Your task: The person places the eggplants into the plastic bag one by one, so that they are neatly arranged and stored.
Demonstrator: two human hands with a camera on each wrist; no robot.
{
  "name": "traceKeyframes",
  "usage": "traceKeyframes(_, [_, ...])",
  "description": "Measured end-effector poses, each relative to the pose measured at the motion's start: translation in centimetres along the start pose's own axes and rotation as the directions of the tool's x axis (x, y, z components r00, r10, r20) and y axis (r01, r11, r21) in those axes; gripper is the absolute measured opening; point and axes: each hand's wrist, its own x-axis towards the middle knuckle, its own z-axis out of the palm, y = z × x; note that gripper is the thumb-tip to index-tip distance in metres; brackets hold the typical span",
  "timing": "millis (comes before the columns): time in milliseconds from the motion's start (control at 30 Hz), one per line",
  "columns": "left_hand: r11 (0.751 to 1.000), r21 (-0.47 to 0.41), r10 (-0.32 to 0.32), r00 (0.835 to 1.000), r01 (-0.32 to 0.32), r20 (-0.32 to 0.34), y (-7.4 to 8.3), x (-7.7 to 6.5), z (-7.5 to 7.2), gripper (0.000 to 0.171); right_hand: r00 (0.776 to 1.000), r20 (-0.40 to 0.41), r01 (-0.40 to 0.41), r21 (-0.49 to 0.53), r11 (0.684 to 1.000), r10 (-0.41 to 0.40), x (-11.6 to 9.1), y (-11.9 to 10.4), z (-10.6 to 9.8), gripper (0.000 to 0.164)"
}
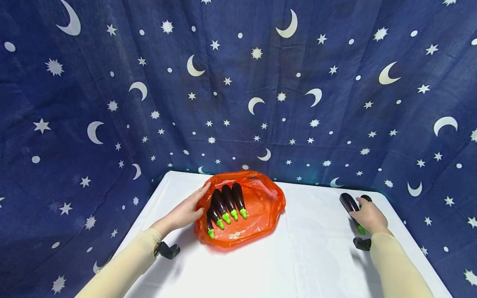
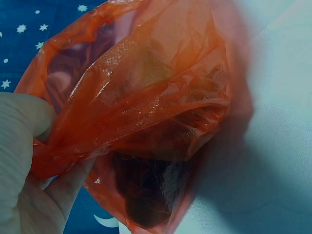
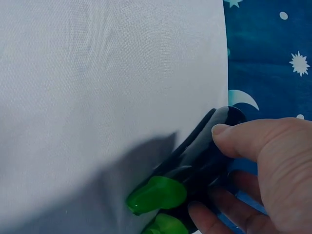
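Note:
At the left rim of the orange plastic bag (image 1: 257, 227), my left hand (image 1: 185, 212) pinches the thin film between thumb and fingers, as the left wrist view shows. Several dark purple eggplants (image 1: 228, 198) with bright green stem ends lie side by side in the bag's left half; its mouth faces me. Far to the right, my right hand (image 1: 370, 216) has its thumb on one side of a glossy eggplant (image 3: 202, 146) and its fingers on the other. A second eggplant (image 1: 366, 198) lies right beside it, partly hidden by the hand; its green stem end shows in the right wrist view.
The white table (image 1: 316, 256) carries the bag near its back edge and the two eggplants near its right edge. A dark blue curtain (image 1: 238, 82) with moons and stars stands behind and on both sides. Black wrist mounts (image 1: 167, 250) sit under both wrists.

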Motion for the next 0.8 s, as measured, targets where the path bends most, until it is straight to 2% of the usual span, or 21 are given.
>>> traceKeyframes(267, [1.000, -0.010, 0.001, 1.000, -0.001, 0.008, 0.2, 0.2, -0.1, 0.089, 1.000, 0.000, -0.012, -0.055, 0.998, 0.012, 0.7, 0.1, 0.2, 0.075])
traceKeyframes(467, [1.000, -0.004, -0.012, 1.000, 0.012, 0.013, 0.2, 0.2, -0.2, 0.088, 1.000, 0.012, -0.027, -0.058, 0.998, 0.028, 1.0, 0.2, 0.5, 0.075])
traceKeyframes(800, [1.000, -0.016, -0.011, 1.000, 0.011, 0.017, 0.2, 0.3, -0.1, 0.088, 0.999, 0.036, -0.001, -0.047, 0.999, 0.002, 1.1, 0.3, 0.8, 0.073])
